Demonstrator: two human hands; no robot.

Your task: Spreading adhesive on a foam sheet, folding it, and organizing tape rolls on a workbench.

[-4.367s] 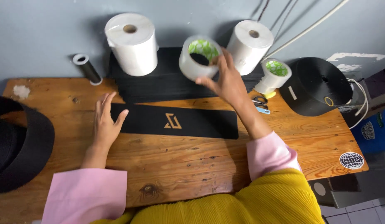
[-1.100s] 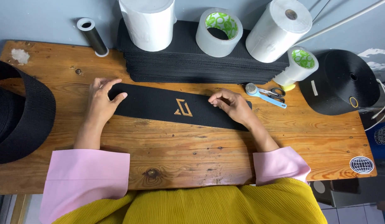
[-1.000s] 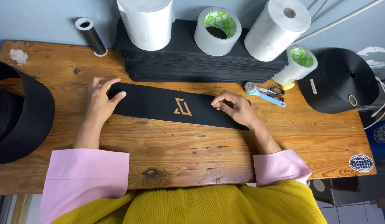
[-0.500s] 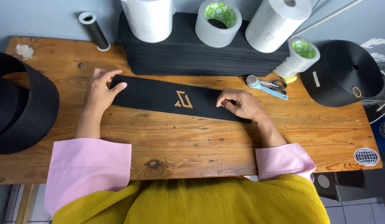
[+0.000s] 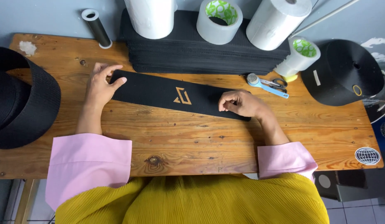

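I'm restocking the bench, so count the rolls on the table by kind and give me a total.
Big white paper rolls: 2
Tape rolls with green cores: 2
Large black webbing rolls: 2
Small dark tube: 1
Total: 7

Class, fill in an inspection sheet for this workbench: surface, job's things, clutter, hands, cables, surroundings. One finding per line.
Surface: wooden table, knotted, worn.
Job's things: black strip with gold mark, lying flat, slightly slanted.
Clutter: stack of black strips; white rolls; tape rolls; scissors; black webbing rolls; thin spool.
Hands: left hand at the strip's left end; right hand curled on its right end.
Cables: white cords at right edge.
Surroundings: grey wall, tiled floor.
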